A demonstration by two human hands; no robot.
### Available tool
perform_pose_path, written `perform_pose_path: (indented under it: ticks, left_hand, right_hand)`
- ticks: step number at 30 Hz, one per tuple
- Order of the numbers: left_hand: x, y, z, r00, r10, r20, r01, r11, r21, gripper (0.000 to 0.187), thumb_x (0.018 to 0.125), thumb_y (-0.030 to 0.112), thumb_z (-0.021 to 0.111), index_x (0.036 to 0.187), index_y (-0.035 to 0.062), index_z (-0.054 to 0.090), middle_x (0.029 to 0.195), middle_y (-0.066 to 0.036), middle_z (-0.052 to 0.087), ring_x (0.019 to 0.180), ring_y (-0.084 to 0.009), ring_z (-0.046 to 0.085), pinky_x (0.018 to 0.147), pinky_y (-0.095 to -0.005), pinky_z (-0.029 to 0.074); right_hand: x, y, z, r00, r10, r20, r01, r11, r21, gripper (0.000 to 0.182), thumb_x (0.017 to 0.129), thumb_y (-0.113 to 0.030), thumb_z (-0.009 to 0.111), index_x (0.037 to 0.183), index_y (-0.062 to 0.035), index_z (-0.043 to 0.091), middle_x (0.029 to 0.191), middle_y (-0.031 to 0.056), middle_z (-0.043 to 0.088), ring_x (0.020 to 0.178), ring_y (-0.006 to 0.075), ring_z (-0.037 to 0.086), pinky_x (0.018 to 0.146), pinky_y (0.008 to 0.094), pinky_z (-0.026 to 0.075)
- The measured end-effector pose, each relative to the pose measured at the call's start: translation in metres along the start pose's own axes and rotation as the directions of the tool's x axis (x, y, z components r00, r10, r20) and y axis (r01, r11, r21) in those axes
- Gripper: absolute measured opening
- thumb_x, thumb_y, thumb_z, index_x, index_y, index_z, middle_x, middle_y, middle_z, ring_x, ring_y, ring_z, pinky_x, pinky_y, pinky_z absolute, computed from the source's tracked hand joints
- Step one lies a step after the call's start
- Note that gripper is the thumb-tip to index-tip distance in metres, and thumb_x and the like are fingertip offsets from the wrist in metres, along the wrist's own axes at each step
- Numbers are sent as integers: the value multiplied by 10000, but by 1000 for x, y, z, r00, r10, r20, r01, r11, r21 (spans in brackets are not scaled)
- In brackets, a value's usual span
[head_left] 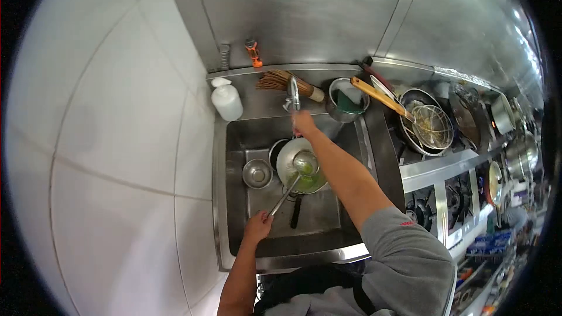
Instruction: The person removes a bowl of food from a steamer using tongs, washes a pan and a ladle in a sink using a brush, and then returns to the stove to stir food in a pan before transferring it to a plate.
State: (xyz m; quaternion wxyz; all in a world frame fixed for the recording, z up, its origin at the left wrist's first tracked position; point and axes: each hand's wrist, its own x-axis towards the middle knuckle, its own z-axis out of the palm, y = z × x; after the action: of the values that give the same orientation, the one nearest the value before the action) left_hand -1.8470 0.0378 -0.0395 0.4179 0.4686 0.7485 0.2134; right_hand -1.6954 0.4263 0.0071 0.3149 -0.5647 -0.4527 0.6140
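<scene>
My left hand (257,226) is closed around the long handle of a metal ladle (284,200). The ladle's bowl is over a pale round dish (286,167) with greenish liquid in it, inside the sink (319,240). Just below the faucet (294,89) is my right hand (302,123); its fingers are too small and blurred to make out. Left of the dish sits a small metal bowl (257,174). A dark, round vessel (275,153) is partly hidden behind the dish. A black handle (296,213) sticks out on the near side.
On the back ledge are a white pump bottle (226,100), a twig brush (278,80) and a metal pot (346,116) holding a green scouring pad. An orange-handled tool (253,54) stands against the wall. Pans and a wire strainer (433,126) crowd the stove at right.
</scene>
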Motion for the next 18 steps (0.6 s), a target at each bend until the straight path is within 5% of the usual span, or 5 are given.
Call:
perform_pose_path:
  ticks: [2,9,12,16,18]
  left_hand:
    - [48,-33,26,991,-52,120,3,927,376,534,913,370,604,1324,35,536,1202,-228,637,1070,-371,637,902,-457,511]
    - [95,-159,112,963,-201,179,59,807,587,666,915,396,593,1460,75,386,1294,-241,572,1173,-409,575,970,-498,471]
    - [98,-188,136,835,-305,459,-41,795,605,736,896,395,632,1482,54,345,1366,-234,512,1230,-368,539,981,-472,469]
    - [89,-58,77,584,-332,741,258,941,218,830,859,283,682,1518,50,235,987,-188,677,910,-287,669,815,-419,519]
    - [83,40,30,678,-218,702,364,929,-63,840,831,203,659,1520,45,205,893,-168,681,791,-258,680,714,-393,543]
  right_hand:
    - [-30,-41,11,990,-47,-132,-9,918,-398,644,929,-564,512,724,37,614,567,127,594,436,248,583,439,382,478]
    - [-42,-54,5,997,-28,76,50,950,-308,601,899,-603,569,858,-4,590,606,83,601,472,186,604,438,308,520]
    - [-60,-60,-5,956,81,282,19,942,-334,481,943,-505,564,917,-25,587,620,68,606,519,157,611,479,295,525]
    - [-69,-80,-25,793,-114,599,346,893,-288,334,949,-315,582,874,6,638,686,95,652,576,185,640,544,328,547]
    - [-64,-96,-53,784,-384,487,588,712,-384,246,911,-247,609,946,-8,659,764,117,671,674,226,657,632,360,550]
